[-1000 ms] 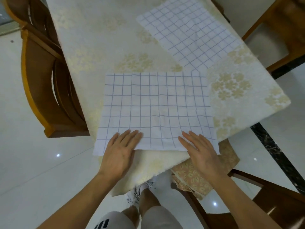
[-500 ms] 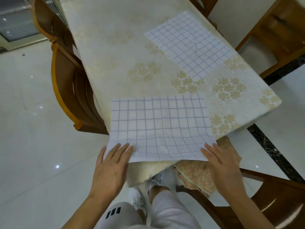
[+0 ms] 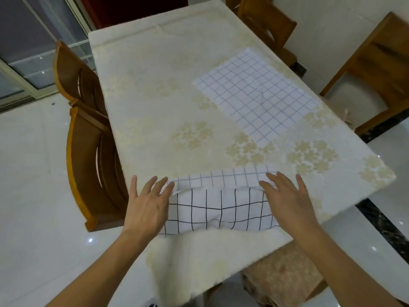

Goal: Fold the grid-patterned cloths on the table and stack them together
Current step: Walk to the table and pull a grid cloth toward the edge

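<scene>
Near cloth point(image 3: 219, 204) half-folded, long axis parallel to table point(image 3: 155, 103) near edge, left hand point(image 3: 147, 207) and right hand point(image 3: 287, 200) flat-fingered on its ends; 2nd cloth point(image 3: 256, 96) lies diagonal.

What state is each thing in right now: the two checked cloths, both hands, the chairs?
Near cloth: partly folded, near half turned over onto the far half, far strip still showing.
Far cloth: spread flat, unfolded, untouched.
Left hand: open, fingers spread at the near cloth's left end.
Right hand: open, fingers straight on the cloth's right end.
Table: covered by a floral tablecloth.
Left chairs: pushed against the table.
</scene>
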A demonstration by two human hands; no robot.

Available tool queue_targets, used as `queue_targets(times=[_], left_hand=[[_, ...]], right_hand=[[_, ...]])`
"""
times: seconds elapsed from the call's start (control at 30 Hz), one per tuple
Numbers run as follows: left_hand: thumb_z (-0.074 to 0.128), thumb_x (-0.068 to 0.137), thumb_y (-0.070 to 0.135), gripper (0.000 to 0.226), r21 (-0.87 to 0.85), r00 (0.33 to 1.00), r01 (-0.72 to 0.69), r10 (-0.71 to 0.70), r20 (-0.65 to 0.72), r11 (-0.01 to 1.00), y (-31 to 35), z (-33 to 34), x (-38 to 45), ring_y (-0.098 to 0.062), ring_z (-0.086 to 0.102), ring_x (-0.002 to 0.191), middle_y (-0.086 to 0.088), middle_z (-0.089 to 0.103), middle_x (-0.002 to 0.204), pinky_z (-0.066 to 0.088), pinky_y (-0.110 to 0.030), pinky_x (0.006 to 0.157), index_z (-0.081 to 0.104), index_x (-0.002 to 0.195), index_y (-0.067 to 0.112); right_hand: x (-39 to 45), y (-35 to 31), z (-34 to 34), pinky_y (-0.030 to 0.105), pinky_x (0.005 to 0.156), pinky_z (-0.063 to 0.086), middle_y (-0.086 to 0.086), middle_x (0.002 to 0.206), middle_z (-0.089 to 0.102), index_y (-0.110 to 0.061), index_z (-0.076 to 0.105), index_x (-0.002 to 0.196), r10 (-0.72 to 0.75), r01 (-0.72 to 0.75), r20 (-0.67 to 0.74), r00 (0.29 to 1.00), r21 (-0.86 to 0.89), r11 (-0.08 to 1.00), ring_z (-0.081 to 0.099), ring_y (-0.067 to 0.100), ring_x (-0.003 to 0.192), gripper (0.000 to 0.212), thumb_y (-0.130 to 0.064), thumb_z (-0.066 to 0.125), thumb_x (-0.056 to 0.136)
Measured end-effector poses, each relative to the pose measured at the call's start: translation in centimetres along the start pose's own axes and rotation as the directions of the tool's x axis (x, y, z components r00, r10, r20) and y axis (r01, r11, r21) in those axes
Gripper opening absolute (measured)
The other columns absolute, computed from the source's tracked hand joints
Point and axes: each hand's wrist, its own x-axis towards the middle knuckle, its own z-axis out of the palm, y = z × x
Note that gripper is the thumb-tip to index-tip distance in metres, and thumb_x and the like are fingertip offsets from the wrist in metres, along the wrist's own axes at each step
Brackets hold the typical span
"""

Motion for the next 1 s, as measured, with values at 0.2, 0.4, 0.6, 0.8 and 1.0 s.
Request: queue_targets(times=[0.2, 0.4, 0.6, 0.8, 1.0], left_hand=[[0.049, 0.093, 0.013, 0.041, 0.006, 0.996, -0.015, 0.014, 0.083, 1.000, -0.5, 3.2, 4.6, -0.033, 0.057, 0.127, -0.008, 0.063, 0.134, 0.008, -0.063, 0.114, 0.059, 0.132, 0.020], [0.051, 0.094, 0.017, 0.040, -0.032, 0.985, 0.062, -0.056, 0.161, 0.998, -0.8, 5.4, 7.6, -0.029, 0.051, 0.132, -0.002, 0.060, 0.137, 0.008, -0.064, 0.116, 0.056, 0.133, 0.025], [0.058, 0.089, 0.021, 0.058, -0.140, 0.991, 0.117, -0.107, 0.077, 0.983, 1.1, 5.6, 6.7, -0.031, 0.046, 0.137, -0.012, 0.051, 0.146, 0.020, -0.065, 0.116, 0.043, 0.145, 0.015], [0.029, 0.100, 0.036, 0.056, -0.289, 0.996, -0.037, 0.059, 0.070, 0.957, 4.0, 7.8, 1.4, -0.025, 0.027, 0.149, -0.006, 0.027, 0.162, 0.018, -0.052, 0.120, 0.030, 0.155, 0.021], [0.021, 0.103, 0.050, 0.060, -0.258, 0.985, 0.070, -0.026, 0.172, 0.964, 3.6, 10.4, -1.1, -0.023, 0.009, 0.153, -0.003, 0.009, 0.167, 0.012, -0.053, 0.119, 0.014, 0.158, 0.027]], right_hand=[[5.0, 2.3, 3.6, 0.065, 0.105, 0.039, 0.012, 0.121, 0.069, -0.017, 0.075, 0.101, -0.086, 0.083, 0.103, 0.991, 0.026, 0.996, 0.064, 0.033, 0.116, 0.051, -0.004, 0.094, 0.055], [8.7, 3.0, 7.3, 0.060, 0.110, 0.032, 0.006, 0.111, 0.072, -0.020, 0.076, 0.082, -0.077, 0.072, 0.097, 0.992, 0.050, 0.996, 0.066, 0.027, 0.109, 0.020, -0.017, 0.090, 0.068], [8.5, 1.7, 7.2, 0.060, 0.111, 0.034, 0.011, 0.123, 0.067, -0.012, 0.073, 0.109, 0.053, -0.048, -0.029, 0.998, 0.167, 0.985, 0.062, 0.031, 0.117, 0.021, -0.024, 0.064, 0.094], [1.7, -1.9, 6.0, 0.054, 0.119, 0.026, 0.012, 0.148, 0.049, -0.010, 0.055, 0.139, 0.224, -0.237, 0.077, 0.971, 0.294, 0.926, 0.040, 0.031, 0.142, 0.053, -0.041, 0.039, 0.099], [-0.7, -2.3, 9.1, 0.049, 0.123, 0.015, 0.003, 0.165, 0.014, -0.019, 0.022, 0.157, 0.271, -0.341, 0.266, 0.925, 0.266, 0.902, 0.008, 0.022, 0.153, 0.070, -0.059, 0.014, 0.101]])
